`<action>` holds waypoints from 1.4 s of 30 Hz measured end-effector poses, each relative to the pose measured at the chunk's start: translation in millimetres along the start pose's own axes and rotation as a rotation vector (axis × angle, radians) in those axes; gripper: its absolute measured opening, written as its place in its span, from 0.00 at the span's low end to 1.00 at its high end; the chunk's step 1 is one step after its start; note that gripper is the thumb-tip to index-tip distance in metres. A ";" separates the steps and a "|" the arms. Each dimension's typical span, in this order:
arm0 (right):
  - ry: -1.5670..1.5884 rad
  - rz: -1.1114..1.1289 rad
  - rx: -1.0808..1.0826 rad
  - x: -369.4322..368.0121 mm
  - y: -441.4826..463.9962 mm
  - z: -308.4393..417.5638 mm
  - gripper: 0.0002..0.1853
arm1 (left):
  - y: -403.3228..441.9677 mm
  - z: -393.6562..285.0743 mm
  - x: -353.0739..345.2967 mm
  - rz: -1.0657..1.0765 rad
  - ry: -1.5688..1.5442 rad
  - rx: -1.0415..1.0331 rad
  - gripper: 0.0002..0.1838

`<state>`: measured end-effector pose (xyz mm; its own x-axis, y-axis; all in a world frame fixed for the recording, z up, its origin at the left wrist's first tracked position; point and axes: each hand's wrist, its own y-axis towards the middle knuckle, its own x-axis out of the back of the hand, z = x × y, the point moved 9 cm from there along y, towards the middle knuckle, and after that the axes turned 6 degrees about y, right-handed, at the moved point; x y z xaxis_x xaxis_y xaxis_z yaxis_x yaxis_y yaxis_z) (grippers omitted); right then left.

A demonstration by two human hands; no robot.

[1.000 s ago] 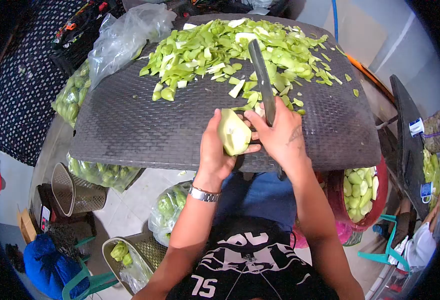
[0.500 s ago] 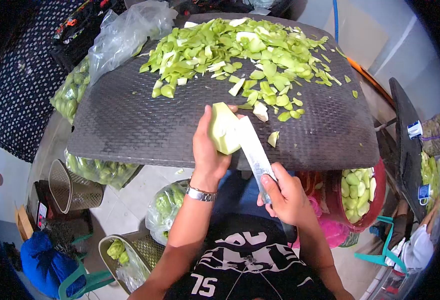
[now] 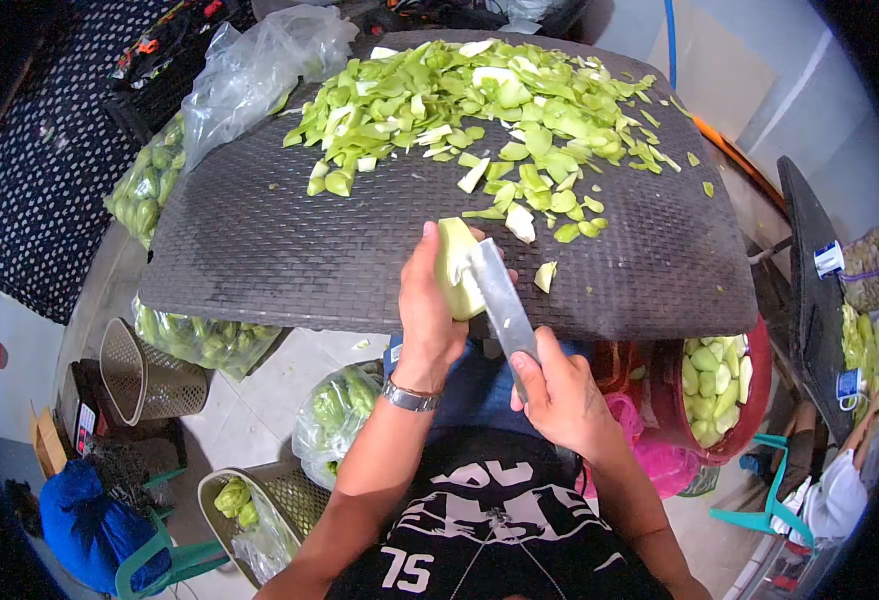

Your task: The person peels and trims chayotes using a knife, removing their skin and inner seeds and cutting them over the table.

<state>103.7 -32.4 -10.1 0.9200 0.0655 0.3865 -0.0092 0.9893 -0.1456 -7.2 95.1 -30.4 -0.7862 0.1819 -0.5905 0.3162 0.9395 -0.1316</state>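
My left hand (image 3: 428, 305) is wrapped round a peeled pale green vegetable (image 3: 457, 268) above the near edge of the dark woven table (image 3: 260, 240). My right hand (image 3: 565, 390) grips a wide knife (image 3: 506, 300); its blade points up and to the left, with the tip end against the vegetable's cut face. The knife's handle is mostly hidden in my fingers. A large pile of green peelings (image 3: 480, 95) lies across the far part of the table. Two pale offcuts (image 3: 521, 223) lie just beyond the knife.
At the right below the table is a red tub (image 3: 760, 390) of peeled pieces. Bags of green vegetables (image 3: 335, 410) and woven baskets (image 3: 155, 385) stand at the left. A clear plastic bag (image 3: 250, 85) lies at the table's back left. Another person (image 3: 840, 490) is at the far right.
The knife has swung from pointing away over the table to lying against the vegetable. My right hand has come nearer my body. Small offcuts now lie on the table beyond the knife.
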 end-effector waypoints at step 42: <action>0.910 -0.225 -0.040 103.6 61.8 -41.5 0.14 | 0.5 -7.3 23.7 -0.068 -0.062 0.161 0.19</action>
<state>214.7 30.1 -16.8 0.8514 -0.2710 -0.4491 0.2046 0.9600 -0.1913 -29.6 102.1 -38.7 -0.7758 0.0967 -0.6235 0.3483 0.8896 -0.2954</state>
